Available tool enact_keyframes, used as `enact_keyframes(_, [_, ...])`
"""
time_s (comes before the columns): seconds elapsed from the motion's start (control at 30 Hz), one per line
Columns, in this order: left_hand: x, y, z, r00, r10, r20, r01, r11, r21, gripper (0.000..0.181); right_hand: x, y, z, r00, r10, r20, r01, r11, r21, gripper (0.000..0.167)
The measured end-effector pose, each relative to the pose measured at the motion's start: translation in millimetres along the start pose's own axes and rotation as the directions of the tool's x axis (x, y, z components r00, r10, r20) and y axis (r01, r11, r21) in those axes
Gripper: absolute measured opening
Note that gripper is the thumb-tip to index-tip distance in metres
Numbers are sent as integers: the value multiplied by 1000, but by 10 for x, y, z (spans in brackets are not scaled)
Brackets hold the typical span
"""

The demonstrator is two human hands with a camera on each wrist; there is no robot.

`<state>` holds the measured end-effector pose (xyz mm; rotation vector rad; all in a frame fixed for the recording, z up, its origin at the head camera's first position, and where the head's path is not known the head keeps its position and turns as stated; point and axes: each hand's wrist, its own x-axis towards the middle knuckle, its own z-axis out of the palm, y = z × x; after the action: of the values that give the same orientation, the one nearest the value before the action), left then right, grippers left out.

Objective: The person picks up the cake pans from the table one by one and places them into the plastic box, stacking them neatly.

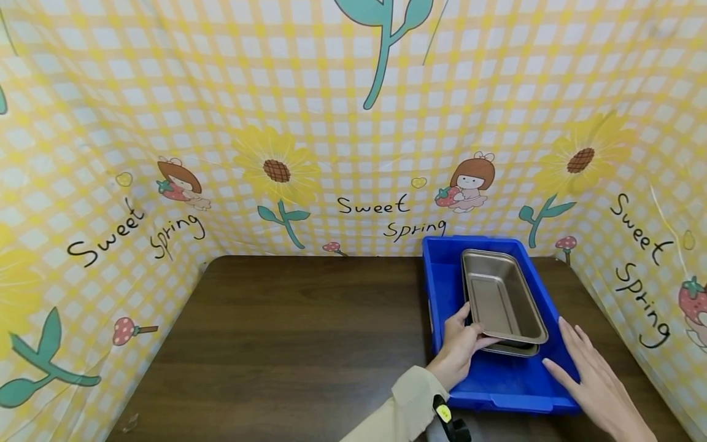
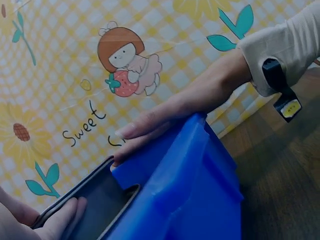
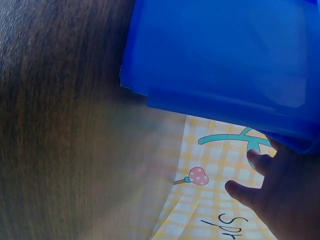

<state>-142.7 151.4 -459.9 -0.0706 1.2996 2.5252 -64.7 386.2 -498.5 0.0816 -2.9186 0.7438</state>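
Note:
A rectangular metal loaf pan [image 1: 491, 301] lies tilted over the blue plastic bin [image 1: 505, 402], with a second pan [image 1: 516, 350] showing beneath its near edge. My left hand [image 1: 455, 347] pinches the upper pan's near left corner, the thumb over the rim. In the left wrist view, fingers of the left hand [image 2: 62, 220] lie along the dark inside of a pan [image 2: 107, 202]. On the bin's right wall rests my right hand [image 1: 593, 374], its fingers fairly straight and holding nothing. The right wrist view shows the right hand [image 3: 265, 185] beside the bin [image 3: 225, 60].
The bin stands at the right side of a dark wooden table [image 1: 287, 331]. A yellow checked cloth [image 1: 353, 153] with printed flowers and figures encloses the table at the back and sides. A small clear scrap [image 1: 130, 422] lies near the table's front left.

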Motion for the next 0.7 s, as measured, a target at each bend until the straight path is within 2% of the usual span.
enact_keyframes(0.23, [-23,-23,-28,1000,-8,0,8,1000,16,69,-8,-13,4,1000,-3,2,3,1000,8,86])
enact_keyframes(0.33, [-59,14,-29,999,-44,2,44,996,76,70,-7,-20,2,1000,2,5,-2,1000,4,86])
enact_keyframes(0.5, [-153,109,28,994,-107,-2,106,977,183,73,-11,-15,2,1000,5,2,-5,1000,-6,86])
enact_keyframes(0.7, [-186,135,60,988,-151,15,147,976,163,74,-13,-4,18,1000,-15,-15,15,1000,3,85])
